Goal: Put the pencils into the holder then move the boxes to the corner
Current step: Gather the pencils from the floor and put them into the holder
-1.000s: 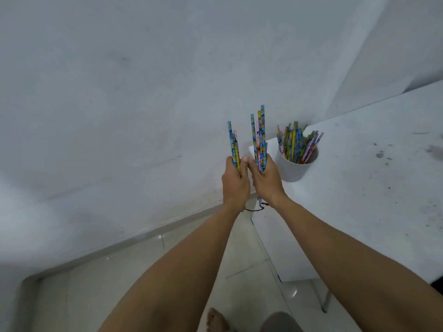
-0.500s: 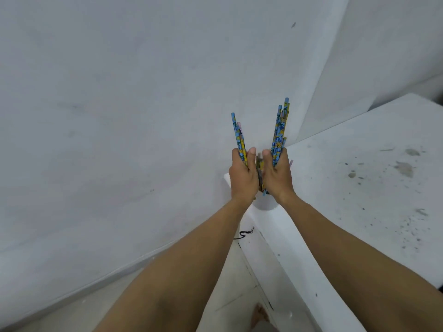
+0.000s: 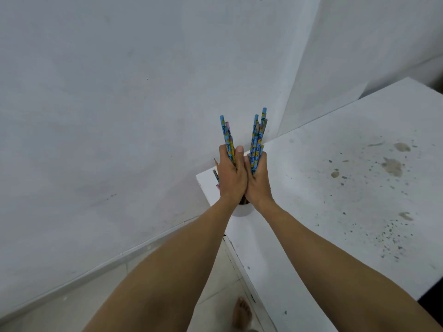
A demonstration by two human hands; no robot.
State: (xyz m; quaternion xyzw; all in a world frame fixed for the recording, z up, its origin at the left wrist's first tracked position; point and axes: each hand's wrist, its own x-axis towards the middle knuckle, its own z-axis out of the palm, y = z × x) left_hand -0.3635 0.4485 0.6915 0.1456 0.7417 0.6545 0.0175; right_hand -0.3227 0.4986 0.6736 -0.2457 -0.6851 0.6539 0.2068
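Observation:
My left hand (image 3: pixel 230 176) grips a small bunch of blue patterned pencils (image 3: pixel 227 137) that point upward. Pressed against it, my right hand (image 3: pixel 257 182) grips a second bunch of the same pencils (image 3: pixel 258 134). Both hands hover directly over the white holder (image 3: pixel 242 210), which stands near the table's left corner. Only its lower rim shows below my wrists. A few pencil ends (image 3: pixel 215 174) stick out of the holder to the left of my left hand. No boxes are in view.
The white table (image 3: pixel 335 200) carries dark stains toward the right. White walls meet in a corner behind the table. Pale floor tiles (image 3: pixel 215 283) lie left of the table, with a bare foot (image 3: pixel 242 312) near the bottom edge.
Both hands with their pencil bunches have come together over the holder, which was visible beside them a second ago and is now almost fully covered. The view has shifted closer to the table.

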